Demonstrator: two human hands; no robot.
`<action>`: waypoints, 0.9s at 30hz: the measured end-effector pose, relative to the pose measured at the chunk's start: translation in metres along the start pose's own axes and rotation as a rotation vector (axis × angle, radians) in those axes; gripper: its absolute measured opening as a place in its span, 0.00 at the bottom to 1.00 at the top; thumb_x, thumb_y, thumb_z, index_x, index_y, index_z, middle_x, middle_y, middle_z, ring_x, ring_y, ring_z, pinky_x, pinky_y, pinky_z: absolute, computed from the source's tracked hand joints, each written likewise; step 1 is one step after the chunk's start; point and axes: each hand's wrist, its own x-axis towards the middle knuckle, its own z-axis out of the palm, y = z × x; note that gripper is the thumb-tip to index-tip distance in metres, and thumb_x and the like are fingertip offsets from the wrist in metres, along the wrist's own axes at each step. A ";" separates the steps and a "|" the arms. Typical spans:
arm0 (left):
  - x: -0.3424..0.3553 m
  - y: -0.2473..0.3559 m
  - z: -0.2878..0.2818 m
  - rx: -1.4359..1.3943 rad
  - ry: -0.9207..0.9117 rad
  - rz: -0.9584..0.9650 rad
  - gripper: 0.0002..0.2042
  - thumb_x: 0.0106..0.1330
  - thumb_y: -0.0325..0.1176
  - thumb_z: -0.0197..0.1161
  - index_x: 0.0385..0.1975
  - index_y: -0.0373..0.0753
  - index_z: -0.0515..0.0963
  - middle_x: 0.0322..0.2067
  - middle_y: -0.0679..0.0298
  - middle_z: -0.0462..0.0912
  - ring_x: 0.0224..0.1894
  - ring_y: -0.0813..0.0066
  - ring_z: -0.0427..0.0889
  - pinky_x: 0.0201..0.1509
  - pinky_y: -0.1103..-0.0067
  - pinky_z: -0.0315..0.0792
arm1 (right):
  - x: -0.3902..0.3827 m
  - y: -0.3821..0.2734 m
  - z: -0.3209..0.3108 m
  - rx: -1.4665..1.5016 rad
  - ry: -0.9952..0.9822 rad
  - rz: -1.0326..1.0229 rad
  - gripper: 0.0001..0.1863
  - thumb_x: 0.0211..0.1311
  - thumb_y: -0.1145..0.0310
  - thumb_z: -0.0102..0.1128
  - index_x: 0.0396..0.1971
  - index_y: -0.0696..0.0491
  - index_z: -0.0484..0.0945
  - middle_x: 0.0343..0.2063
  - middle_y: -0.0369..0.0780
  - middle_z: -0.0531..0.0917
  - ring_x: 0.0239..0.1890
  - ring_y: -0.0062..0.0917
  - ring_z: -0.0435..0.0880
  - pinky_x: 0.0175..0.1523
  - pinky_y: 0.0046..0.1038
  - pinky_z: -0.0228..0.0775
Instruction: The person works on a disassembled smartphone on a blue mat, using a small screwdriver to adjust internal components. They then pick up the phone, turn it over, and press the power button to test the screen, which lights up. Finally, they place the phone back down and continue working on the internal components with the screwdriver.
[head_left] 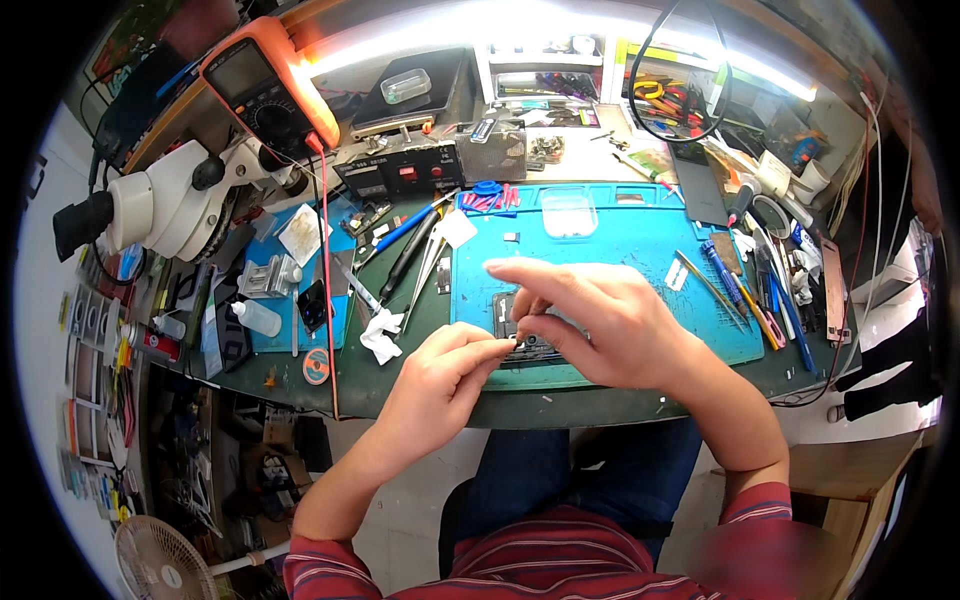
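Observation:
On the blue work mat lies an opened dark phone, largely hidden by my hands. My left hand is closed, thumb and forefinger pinched over the phone's near part. My right hand meets it from the right, thumb and curled fingers pinching while the forefinger stretches out to the left. A tiny dark thing sits where the fingertips of both hands meet; it is too small to make out. A clear plastic box stands on the mat beyond my hands.
To the left are a white microscope, an orange multimeter, tweezers, a crumpled tissue and a small bottle. Screwdrivers and a brush lie at the right. A fan stands lower left; a person's legs show far right.

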 end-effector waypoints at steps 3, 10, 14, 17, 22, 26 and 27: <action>-0.008 -0.006 0.005 -0.003 0.019 0.028 0.12 0.69 0.18 0.63 0.51 0.33 0.84 0.41 0.57 0.84 0.44 0.59 0.83 0.47 0.70 0.77 | -0.002 0.001 0.008 -0.004 -0.029 -0.001 0.30 0.61 0.78 0.69 0.66 0.54 0.76 0.32 0.38 0.86 0.33 0.32 0.87 0.40 0.33 0.80; -0.007 -0.012 0.015 -0.036 0.024 0.091 0.14 0.69 0.17 0.61 0.53 0.32 0.81 0.43 0.56 0.83 0.47 0.57 0.82 0.52 0.68 0.76 | -0.001 0.001 0.004 -0.055 -0.047 -0.003 0.30 0.61 0.77 0.67 0.66 0.53 0.77 0.31 0.38 0.86 0.32 0.32 0.87 0.39 0.33 0.79; -0.006 -0.013 0.017 -0.023 0.018 0.097 0.14 0.69 0.17 0.62 0.53 0.32 0.82 0.43 0.56 0.83 0.47 0.57 0.82 0.52 0.67 0.76 | -0.002 0.003 0.006 -0.059 -0.058 -0.008 0.29 0.62 0.77 0.67 0.65 0.52 0.77 0.31 0.38 0.86 0.32 0.32 0.87 0.39 0.33 0.79; -0.006 -0.014 0.017 -0.011 0.017 0.100 0.14 0.69 0.17 0.62 0.52 0.32 0.82 0.44 0.56 0.83 0.46 0.58 0.82 0.50 0.69 0.76 | -0.002 0.005 0.006 -0.046 -0.092 -0.028 0.28 0.62 0.77 0.67 0.64 0.52 0.78 0.31 0.37 0.86 0.32 0.32 0.87 0.39 0.33 0.79; -0.006 -0.014 0.017 -0.022 0.033 0.078 0.12 0.69 0.18 0.62 0.50 0.33 0.84 0.45 0.57 0.84 0.45 0.61 0.83 0.46 0.72 0.78 | -0.002 0.004 0.004 -0.025 -0.162 -0.022 0.26 0.63 0.77 0.66 0.62 0.53 0.79 0.31 0.37 0.86 0.33 0.32 0.87 0.40 0.33 0.80; -0.008 -0.013 0.018 -0.037 0.128 0.033 0.12 0.68 0.17 0.63 0.49 0.34 0.84 0.43 0.57 0.84 0.43 0.62 0.84 0.45 0.72 0.79 | 0.003 -0.004 0.008 -0.103 -0.033 -0.046 0.24 0.63 0.75 0.68 0.61 0.53 0.80 0.32 0.37 0.86 0.32 0.32 0.87 0.39 0.33 0.81; -0.008 -0.011 0.017 -0.046 0.145 0.006 0.12 0.68 0.17 0.64 0.49 0.34 0.84 0.43 0.57 0.84 0.43 0.61 0.84 0.45 0.71 0.79 | 0.002 -0.003 0.009 -0.062 -0.009 -0.027 0.25 0.63 0.75 0.68 0.61 0.53 0.80 0.32 0.37 0.86 0.32 0.33 0.88 0.39 0.33 0.81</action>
